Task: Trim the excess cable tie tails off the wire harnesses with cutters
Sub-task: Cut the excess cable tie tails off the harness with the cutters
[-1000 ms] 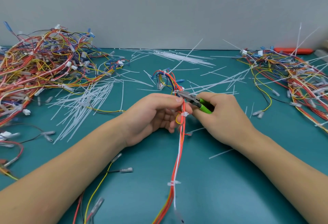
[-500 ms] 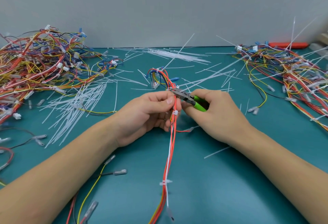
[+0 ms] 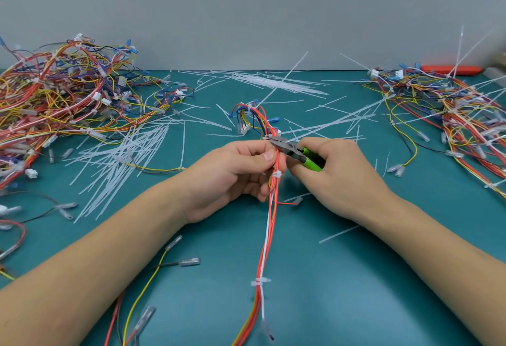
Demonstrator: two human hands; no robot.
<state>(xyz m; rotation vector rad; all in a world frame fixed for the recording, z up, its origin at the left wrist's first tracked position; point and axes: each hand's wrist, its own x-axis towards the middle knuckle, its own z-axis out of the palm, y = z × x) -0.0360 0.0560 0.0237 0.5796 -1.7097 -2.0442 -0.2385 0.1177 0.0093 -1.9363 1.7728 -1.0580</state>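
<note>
- Left hand (image 3: 232, 173) grips the red-and-orange wire harness (image 3: 267, 236) mid-table, thumb and fingers curled round the bundle just above a white cable tie (image 3: 276, 174).
- Right hand (image 3: 336, 178) is clenched round the green-handled cutters (image 3: 298, 154), steel nose right at the harness near another tie.
- Harness trails down the teal table (image 3: 342, 291) toward the near edge.
- Heaps of tangled coloured wire harnesses (image 3: 60, 99) left, and a second heap (image 3: 451, 115) right; loose white cut tie tails (image 3: 126, 159) scattered between.
</note>
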